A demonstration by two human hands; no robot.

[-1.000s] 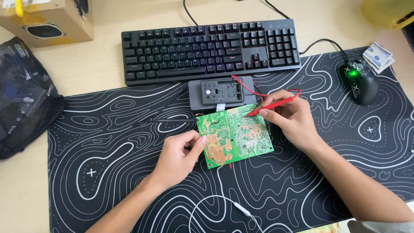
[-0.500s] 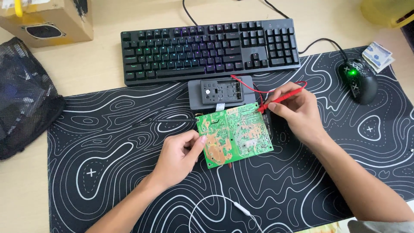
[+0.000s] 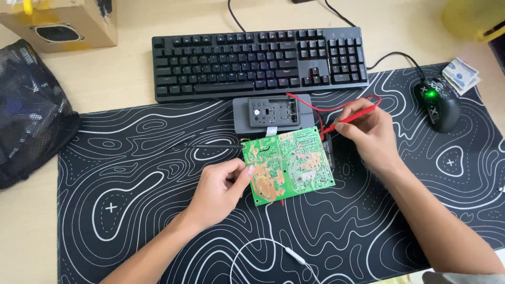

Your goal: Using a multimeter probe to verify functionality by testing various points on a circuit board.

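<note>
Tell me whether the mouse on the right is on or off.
On: the mouse shows a green light glowing on its top, near the scroll wheel.

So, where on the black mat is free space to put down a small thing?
Free: the mat left of the left hand, toward the mesh bag. Crowded: around the green circuit board, right hand, red probe and grey meter.
</note>
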